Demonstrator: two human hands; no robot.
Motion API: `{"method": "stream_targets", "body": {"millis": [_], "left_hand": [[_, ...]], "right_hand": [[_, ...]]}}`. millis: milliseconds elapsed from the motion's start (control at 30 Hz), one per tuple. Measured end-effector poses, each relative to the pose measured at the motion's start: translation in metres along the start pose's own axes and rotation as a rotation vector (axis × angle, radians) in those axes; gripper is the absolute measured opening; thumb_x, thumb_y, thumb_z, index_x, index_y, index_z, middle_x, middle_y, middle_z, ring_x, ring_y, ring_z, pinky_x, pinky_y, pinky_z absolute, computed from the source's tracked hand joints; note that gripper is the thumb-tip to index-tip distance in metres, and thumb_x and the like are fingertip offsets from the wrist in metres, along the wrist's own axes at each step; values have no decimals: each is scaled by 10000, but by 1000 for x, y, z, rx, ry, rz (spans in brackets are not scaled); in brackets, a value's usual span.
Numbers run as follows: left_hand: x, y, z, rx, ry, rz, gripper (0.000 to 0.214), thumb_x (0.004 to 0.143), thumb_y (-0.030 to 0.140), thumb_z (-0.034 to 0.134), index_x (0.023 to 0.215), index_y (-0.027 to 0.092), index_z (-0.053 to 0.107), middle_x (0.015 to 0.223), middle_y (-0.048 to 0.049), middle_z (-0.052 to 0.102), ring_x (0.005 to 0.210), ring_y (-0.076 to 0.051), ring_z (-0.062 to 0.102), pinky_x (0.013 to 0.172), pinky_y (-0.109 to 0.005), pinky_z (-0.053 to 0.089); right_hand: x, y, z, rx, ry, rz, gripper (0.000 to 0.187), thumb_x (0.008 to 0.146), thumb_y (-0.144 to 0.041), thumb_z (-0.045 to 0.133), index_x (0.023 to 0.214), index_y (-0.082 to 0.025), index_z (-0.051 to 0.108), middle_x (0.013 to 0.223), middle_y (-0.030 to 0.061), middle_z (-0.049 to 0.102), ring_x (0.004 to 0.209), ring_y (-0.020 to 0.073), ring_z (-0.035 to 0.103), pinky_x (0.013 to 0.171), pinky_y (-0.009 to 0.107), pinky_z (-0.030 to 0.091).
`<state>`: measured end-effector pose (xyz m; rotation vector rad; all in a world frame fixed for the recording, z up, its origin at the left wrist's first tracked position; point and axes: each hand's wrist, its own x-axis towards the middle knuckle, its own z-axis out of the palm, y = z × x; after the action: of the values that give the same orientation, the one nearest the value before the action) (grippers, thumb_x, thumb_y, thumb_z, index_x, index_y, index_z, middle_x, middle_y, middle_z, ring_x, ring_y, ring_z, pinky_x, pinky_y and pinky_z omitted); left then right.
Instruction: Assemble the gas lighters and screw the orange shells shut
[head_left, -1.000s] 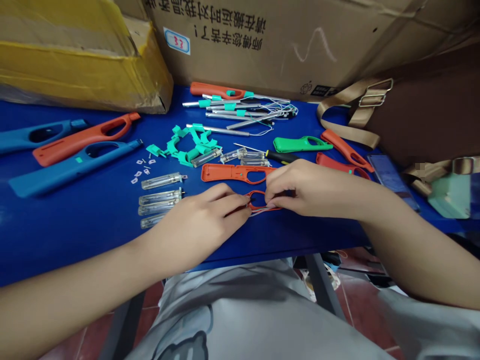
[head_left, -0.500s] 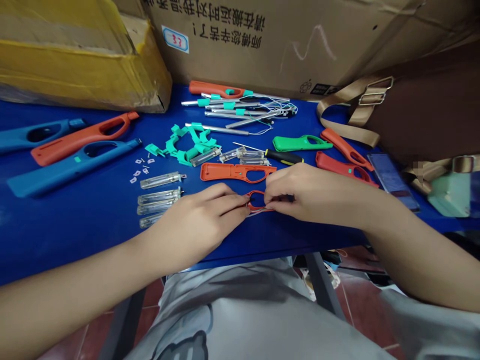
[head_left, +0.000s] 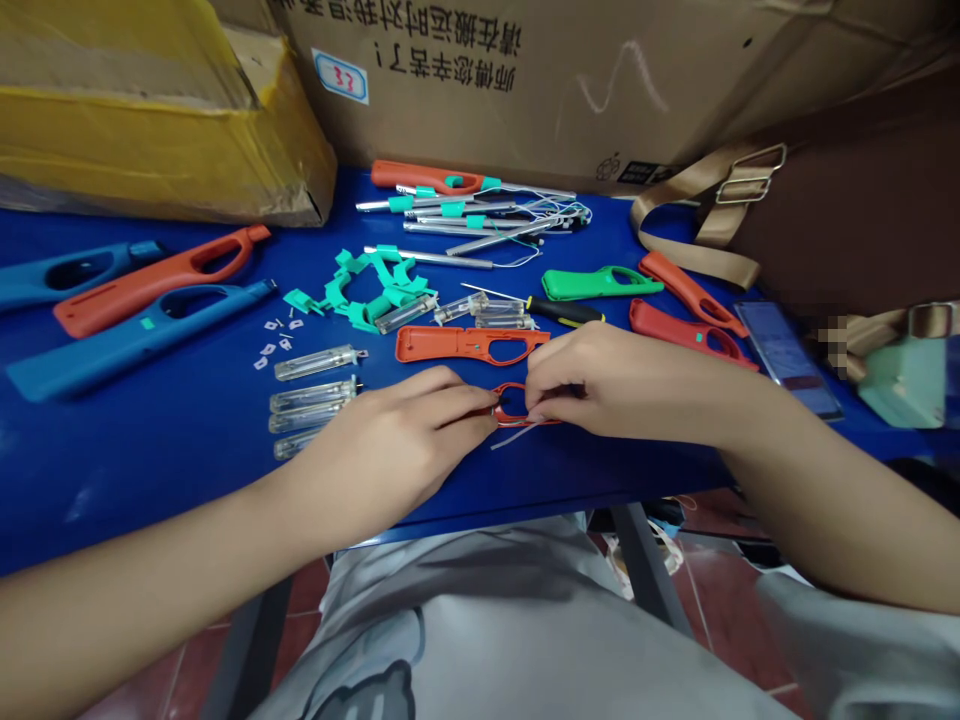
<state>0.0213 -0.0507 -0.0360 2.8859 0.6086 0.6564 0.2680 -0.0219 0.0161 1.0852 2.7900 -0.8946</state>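
An orange lighter casing half [head_left: 513, 389] with a trigger loop lies low over the table between my hands, largely covered by them. My left hand [head_left: 409, 430] is closed on its left part, thumb and fingers at the loop. At the loop's right side, my right hand [head_left: 574, 380] pinches a thin white wire [head_left: 511, 436] against the casing; the wire's loose end sticks out to the lower left. Just beyond my hands rests another orange casing half [head_left: 435, 345], inner side up. Clear fuel tanks [head_left: 311, 398] lie left of my left hand.
Metal lighter tubes with wires [head_left: 457, 225] are heaped at the back. Teal plastic clips [head_left: 367, 290], a screwdriver [head_left: 566, 310] and a green casing [head_left: 600, 283] lie nearer. Blue casings [head_left: 142, 340] are at left, a phone [head_left: 787, 355] at right. Cardboard boxes [head_left: 450, 120] stand behind.
The white wire's end has swung out below the casing, away from my left fingertips. Both hands stay nearly in place; the view has shifted slightly.
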Motion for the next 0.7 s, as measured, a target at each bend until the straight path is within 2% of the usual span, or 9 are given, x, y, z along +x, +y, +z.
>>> {"method": "stream_targets", "body": {"millis": [133,267,400,500,567,700], "left_hand": [[1,1,0,9,-14,-2,245,1004,134,512,1115,102,727,1151,-99,738,1034,-274,675,811,-382,638],[0,-2,-1,28,16,13,253,1008,134,503,1133,93,719,1168,-105,739,1037,-278,678,825,-386,631],[-2,-7,0,-4,86,-12,199,1006,157,545,1098,120,717,1132,-84,756,1009,-250,698,879,-387,611],[-2,-9,1,-51,101,-41,171,998,160,570,1090,130,711,1106,-76,759,995,-229,707,888,-366,597],[-1,-9,1,-92,88,-59,178,994,154,575,1112,136,707,1098,-72,757,1001,-221,705,890,-356,590],[3,-9,1,-177,68,-121,185,994,172,577,1124,149,707,1056,-70,759,979,-204,707,887,-343,579]], "right_hand": [[1,-4,-1,-33,5,10,207,855,-56,634,720,-204,681,730,-32,683,725,146,619,693,294,432],[-4,-2,1,-9,58,-37,180,905,-92,621,808,-211,716,815,-15,717,798,154,652,748,289,467],[-15,2,9,20,316,-49,133,958,-154,598,978,-197,722,973,33,717,873,158,659,776,281,492],[-24,5,19,26,515,-22,138,941,-136,611,1028,-195,700,966,37,678,860,152,637,743,273,492],[-29,6,25,29,525,-3,137,917,-145,651,1034,-204,693,996,40,665,927,165,630,805,289,498],[-33,8,37,5,464,4,116,907,-206,702,1020,-229,693,1069,45,645,1048,195,599,931,346,473]]}}
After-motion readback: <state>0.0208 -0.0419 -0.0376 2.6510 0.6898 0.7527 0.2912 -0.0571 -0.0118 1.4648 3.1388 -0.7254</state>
